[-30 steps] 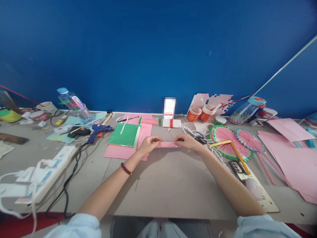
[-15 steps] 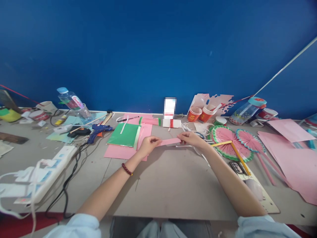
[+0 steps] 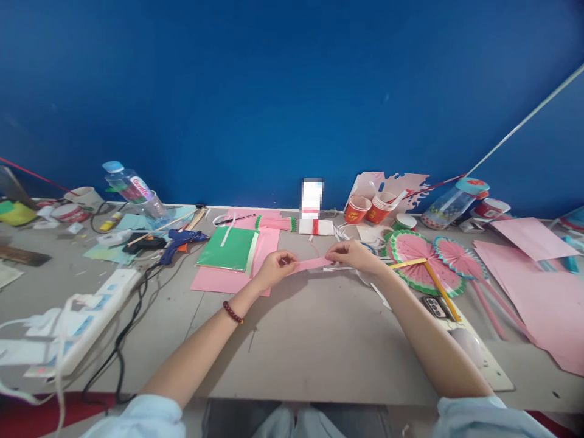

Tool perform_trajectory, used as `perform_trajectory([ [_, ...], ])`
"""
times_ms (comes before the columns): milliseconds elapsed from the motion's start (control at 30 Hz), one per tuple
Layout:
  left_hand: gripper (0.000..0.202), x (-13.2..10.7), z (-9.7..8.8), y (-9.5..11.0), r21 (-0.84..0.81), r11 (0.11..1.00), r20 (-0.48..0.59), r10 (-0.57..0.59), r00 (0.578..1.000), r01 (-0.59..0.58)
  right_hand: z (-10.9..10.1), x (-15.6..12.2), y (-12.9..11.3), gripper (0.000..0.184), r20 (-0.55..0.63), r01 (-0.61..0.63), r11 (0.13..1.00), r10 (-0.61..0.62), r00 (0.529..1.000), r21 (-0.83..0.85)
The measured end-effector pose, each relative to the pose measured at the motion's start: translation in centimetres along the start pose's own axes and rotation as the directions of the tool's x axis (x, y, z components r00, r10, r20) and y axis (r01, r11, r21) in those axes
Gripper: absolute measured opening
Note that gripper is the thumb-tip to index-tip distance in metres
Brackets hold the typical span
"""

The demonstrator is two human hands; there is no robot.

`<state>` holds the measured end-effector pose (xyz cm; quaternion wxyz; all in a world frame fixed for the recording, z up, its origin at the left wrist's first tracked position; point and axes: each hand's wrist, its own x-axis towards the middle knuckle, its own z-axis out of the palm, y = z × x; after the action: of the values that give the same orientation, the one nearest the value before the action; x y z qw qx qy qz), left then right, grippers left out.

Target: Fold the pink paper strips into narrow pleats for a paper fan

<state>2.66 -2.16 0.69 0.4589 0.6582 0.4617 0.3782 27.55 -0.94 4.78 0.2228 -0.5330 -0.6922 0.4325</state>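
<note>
A narrow pink paper strip [image 3: 312, 263] stretches between my two hands above the middle of the table. My left hand [image 3: 277, 269] pinches its left end, the fingers curled and closed. At the other end, the fingertips of my right hand [image 3: 349, 253] grip the strip. Left of my left hand lie pink paper sheets [image 3: 214, 280] with a green paper pack [image 3: 228, 248] on top. Beyond the strip stands a phone [image 3: 312, 198] with a lit, blurred screen. A small pink pleated paper piece [image 3: 276, 224] with green edges rests further back.
Two watermelon-patterned paper fans [image 3: 417, 258] lie to the right, near red paper cups [image 3: 357, 210]. A blue glue gun [image 3: 180, 243], a power strip [image 3: 98, 322] and black cables occupy the left. Large pink sheets [image 3: 533, 286] cover the far right; a blue wall [image 3: 274, 103] rises behind.
My left fingers have shifted slightly along the pink paper strip and loosened a little in shape. My right hand has barely moved, and the strip is still held between both.
</note>
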Motion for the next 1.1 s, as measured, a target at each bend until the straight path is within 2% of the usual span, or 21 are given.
perform_trajectory([
  [200,0.026,-0.6,0.2,0.7,0.033,0.999,0.135,0.014,0.991,-0.019,0.6,-0.2,-0.8,0.023,-0.005,0.200,0.967,-0.203,0.979,-0.159],
  [333,0.036,-0.9,0.4,0.9,0.069,0.997,0.184,0.010,0.983,-0.023,0.9,-0.3,-1.0,0.023,-0.019,0.292,0.924,-0.306,0.952,-0.245],
  [567,0.035,-0.9,0.8,0.3,0.051,0.998,0.095,0.020,0.995,-0.025,1.6,0.1,-0.5,0.019,-0.037,0.348,0.901,-0.369,0.929,-0.259],
  [733,0.027,-1.0,1.0,0.7,0.103,0.988,0.022,0.114,0.993,-0.116,2.1,-0.1,-1.1,0.020,-0.065,0.373,0.908,-0.390,0.918,-0.190],
  [833,0.026,-1.2,1.0,0.9,0.147,0.978,0.053,0.143,0.988,-0.149,2.2,-0.1,-1.2,0.024,-0.060,0.402,0.897,-0.418,0.906,-0.183],
  [967,0.031,-1.2,0.9,0.9,0.149,0.980,0.120,0.112,0.986,-0.129,1.9,0.3,-0.6,0.026,-0.099,0.428,0.883,-0.451,0.887,-0.192],
  [1100,0.033,-1.0,0.6,0.4,0.148,0.982,0.103,0.099,0.990,-0.114,1.3,0.5,-0.2,0.022,-0.113,0.429,0.876,-0.460,0.881,-0.221],
])
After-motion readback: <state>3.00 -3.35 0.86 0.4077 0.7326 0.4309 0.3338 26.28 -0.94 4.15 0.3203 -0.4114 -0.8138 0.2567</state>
